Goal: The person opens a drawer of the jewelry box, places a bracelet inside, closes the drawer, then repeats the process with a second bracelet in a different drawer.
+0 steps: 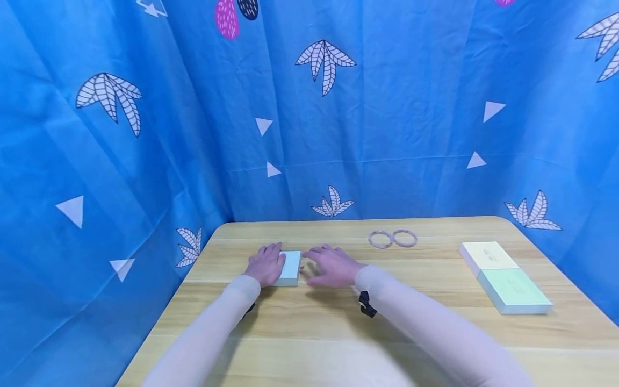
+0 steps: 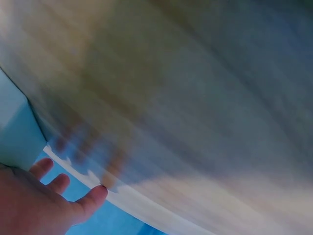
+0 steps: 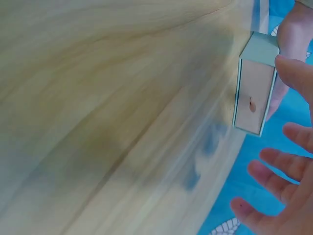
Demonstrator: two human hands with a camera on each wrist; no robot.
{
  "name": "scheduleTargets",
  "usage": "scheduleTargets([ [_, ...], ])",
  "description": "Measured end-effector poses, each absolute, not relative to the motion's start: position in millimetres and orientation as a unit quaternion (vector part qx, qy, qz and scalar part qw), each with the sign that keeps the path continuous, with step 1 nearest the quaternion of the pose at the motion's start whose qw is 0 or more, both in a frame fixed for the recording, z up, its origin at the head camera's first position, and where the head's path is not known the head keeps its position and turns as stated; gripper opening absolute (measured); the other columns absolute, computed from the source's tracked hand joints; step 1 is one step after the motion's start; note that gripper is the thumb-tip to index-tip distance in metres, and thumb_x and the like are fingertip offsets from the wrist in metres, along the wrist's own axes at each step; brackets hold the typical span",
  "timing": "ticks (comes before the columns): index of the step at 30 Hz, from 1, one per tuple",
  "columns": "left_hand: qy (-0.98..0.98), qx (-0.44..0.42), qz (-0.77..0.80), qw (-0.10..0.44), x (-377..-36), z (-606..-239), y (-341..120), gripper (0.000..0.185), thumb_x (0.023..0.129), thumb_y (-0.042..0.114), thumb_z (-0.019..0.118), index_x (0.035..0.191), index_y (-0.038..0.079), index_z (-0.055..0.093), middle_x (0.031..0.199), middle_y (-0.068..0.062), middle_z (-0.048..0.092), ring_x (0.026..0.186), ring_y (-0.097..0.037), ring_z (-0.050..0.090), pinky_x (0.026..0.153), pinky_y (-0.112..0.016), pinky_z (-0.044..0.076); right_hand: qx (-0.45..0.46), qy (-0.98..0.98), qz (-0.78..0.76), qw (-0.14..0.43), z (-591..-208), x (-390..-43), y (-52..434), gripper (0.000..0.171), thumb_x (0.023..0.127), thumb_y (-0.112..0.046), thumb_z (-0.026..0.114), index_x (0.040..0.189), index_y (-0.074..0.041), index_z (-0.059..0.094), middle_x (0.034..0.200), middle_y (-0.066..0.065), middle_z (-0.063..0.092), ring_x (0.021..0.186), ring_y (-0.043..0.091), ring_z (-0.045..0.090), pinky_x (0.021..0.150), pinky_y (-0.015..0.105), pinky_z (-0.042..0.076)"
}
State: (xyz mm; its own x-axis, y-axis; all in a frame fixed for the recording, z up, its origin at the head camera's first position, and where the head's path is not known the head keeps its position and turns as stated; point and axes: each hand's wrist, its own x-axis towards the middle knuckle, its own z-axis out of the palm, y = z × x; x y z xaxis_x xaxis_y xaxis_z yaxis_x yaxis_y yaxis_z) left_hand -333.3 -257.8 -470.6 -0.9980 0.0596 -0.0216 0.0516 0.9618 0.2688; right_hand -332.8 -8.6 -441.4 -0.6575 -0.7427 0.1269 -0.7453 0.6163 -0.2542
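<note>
A small pale blue box (image 1: 290, 269) lies on the wooden table, left of centre. My left hand (image 1: 266, 265) rests over its left part, fingers pointing away from me and roughly straight. In the left wrist view the same box (image 2: 19, 129) stands beside that hand (image 2: 49, 203). My right hand (image 1: 333, 267) is just off the box's right end, its fingers spread and holding nothing. The right wrist view shows that end of the box (image 3: 258, 51): a pale drawer front (image 3: 254, 88) framed by the shell, with a small brownish tab (image 3: 252, 104) on it.
Two pale purple rings (image 1: 393, 238) lie side by side near the table's back edge. At the right, a cream box (image 1: 488, 255) and a light green box (image 1: 515, 287) lie end to end. A blue patterned curtain (image 1: 387, 134) hangs behind the wooden table (image 1: 411, 333).
</note>
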Motion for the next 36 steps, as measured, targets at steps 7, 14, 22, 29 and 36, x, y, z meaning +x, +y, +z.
scheduleTargets([
  [7,0.990,0.029,0.140,0.021,-329.5,-465.9,-258.8,0.063,0.108,0.045,0.020,0.161,0.012,0.024,0.165,-0.014,0.027,0.153,-0.040,0.018,0.114,-0.073,0.017,0.435,-0.893,0.117,0.018,-430.7,-320.5,21.8,0.070,0.092,-0.052,0.067,0.150,-0.017,0.048,0.150,0.006,0.053,0.138,0.031,0.048,0.115,0.051,0.037],
  [14,0.990,0.026,0.136,0.021,-326.6,-463.7,-258.8,0.063,0.108,0.046,0.020,0.161,0.012,0.023,0.165,-0.013,0.027,0.153,-0.040,0.017,0.114,-0.072,0.017,0.441,-0.891,0.104,0.018,-424.2,-308.3,52.4,0.068,0.091,-0.048,0.070,0.147,-0.015,0.050,0.148,0.006,0.054,0.137,0.029,0.049,0.114,0.048,0.039],
  [22,0.990,0.032,0.137,0.021,-327.0,-464.9,-258.0,0.063,0.108,0.045,0.021,0.161,0.011,0.024,0.165,-0.015,0.027,0.153,-0.041,0.018,0.113,-0.073,0.018,0.450,-0.887,0.094,0.042,-425.6,-300.7,84.2,0.068,0.089,-0.048,0.073,0.144,-0.012,0.054,0.143,0.009,0.058,0.134,0.032,0.053,0.110,0.051,0.043],
  [29,0.991,0.029,0.130,0.026,-329.5,-466.1,-258.9,0.064,0.108,0.047,0.019,0.162,0.012,0.022,0.165,-0.014,0.026,0.153,-0.040,0.017,0.114,-0.073,0.018,0.437,-0.894,0.088,0.046,-419.6,-291.0,112.1,0.065,0.089,-0.046,0.074,0.142,-0.014,0.056,0.142,0.008,0.059,0.133,0.031,0.053,0.107,0.055,0.044],
  [36,0.990,0.031,0.137,0.029,-329.4,-466.0,-257.6,0.064,0.108,0.046,0.019,0.162,0.012,0.021,0.166,-0.015,0.025,0.153,-0.041,0.016,0.114,-0.074,0.016,0.423,-0.902,0.076,0.038,-414.1,-280.4,143.1,0.064,0.088,-0.044,0.075,0.141,-0.014,0.057,0.142,0.008,0.060,0.132,0.033,0.054,0.104,0.059,0.045],
])
